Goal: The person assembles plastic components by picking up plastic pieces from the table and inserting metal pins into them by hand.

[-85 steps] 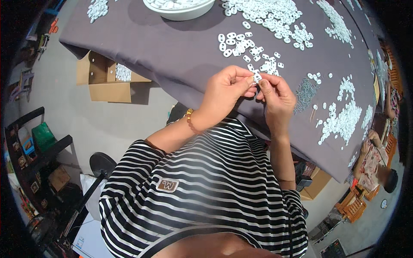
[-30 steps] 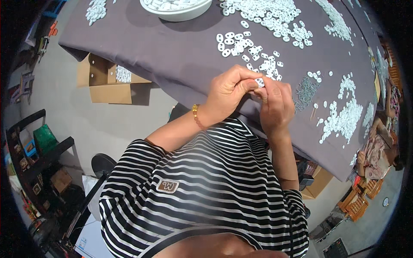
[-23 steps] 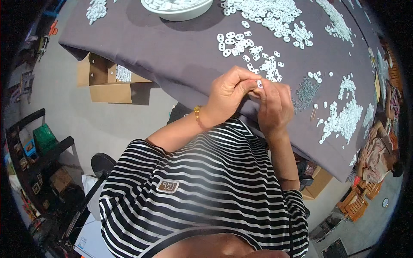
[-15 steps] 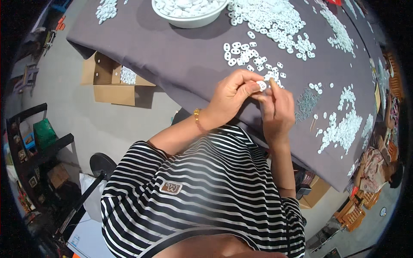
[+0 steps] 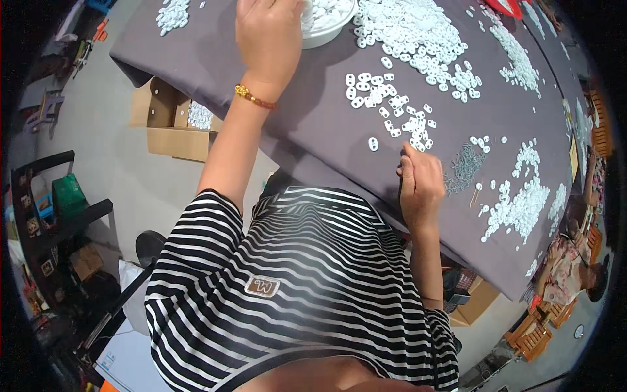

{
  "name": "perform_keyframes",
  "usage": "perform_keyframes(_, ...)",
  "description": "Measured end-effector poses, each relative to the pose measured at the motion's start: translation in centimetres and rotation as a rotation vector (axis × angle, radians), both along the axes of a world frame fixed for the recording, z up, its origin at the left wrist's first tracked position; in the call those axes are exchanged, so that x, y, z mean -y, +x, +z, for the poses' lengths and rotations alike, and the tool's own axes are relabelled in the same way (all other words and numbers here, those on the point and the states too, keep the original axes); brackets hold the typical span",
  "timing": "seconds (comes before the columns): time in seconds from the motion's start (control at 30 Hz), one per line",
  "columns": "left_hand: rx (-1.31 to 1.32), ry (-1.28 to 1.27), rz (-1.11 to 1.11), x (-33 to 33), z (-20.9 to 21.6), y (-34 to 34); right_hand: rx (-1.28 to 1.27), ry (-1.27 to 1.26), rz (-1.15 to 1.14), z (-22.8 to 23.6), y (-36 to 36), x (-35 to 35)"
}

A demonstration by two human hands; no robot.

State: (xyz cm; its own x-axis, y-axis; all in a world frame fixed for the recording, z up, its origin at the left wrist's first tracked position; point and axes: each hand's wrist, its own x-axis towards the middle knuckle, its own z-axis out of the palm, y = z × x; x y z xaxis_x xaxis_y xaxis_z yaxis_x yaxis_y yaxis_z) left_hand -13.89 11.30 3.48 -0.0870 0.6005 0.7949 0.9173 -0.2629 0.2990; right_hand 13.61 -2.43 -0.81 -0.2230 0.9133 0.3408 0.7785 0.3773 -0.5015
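Observation:
My left hand reaches far over the table, at the left rim of a white bowl heaped with small white plastic pieces. Its fingertips run up to the picture's top edge and are mostly hidden. My right hand hovers low over the cloth, fingers curled and thumb pressed to the forefinger; whatever they pinch is too small to make out. Just beyond it is a loose cluster of white two-holed pieces. One white oval piece lies alone to its left. Small grey metal parts are piled to its right.
A grey cloth covers the table. A large heap of white pieces spreads at the back, with another pile at right. Below the table's left edge stands an open cardboard box. Another person is at far right.
My left hand has left my right hand and swung up and left to the bowl. My right hand has dropped slightly nearer. A lone oval piece now shows where my hands were.

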Motion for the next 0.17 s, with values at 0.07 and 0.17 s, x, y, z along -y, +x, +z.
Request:
perform_keyframes(0.07, -0.034, -0.015, -0.001, 0.1, 0.4, 0.2, 0.011, -0.018, -0.007, 0.1, 0.2, 0.1)
perform_keyframes(0.17, -0.028, 0.039, -0.001, 1.0, -0.1, 1.1, -0.028, -0.062, -0.06, -0.1, 0.5, 0.2)
